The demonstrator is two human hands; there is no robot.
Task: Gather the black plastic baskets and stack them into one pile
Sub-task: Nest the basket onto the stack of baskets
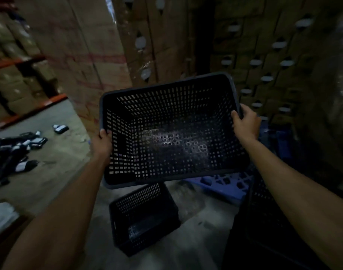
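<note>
I hold a black perforated plastic basket [172, 131] up in the air, its open side tilted toward me. My left hand [102, 142] grips its left rim and my right hand [245, 121] grips its right rim. Directly below it, a second black basket [145, 217] stands upright on the concrete floor. A third black basket [264, 207] shows at the lower right, partly hidden by my right forearm and very dark.
Tall stacks of cardboard boxes [100, 55] rise just ahead and to the right. A blue plastic pallet [225, 182] lies on the floor behind the baskets. Several small dark packaged items [16, 151] are scattered on the floor at left, near orange shelving [30, 112].
</note>
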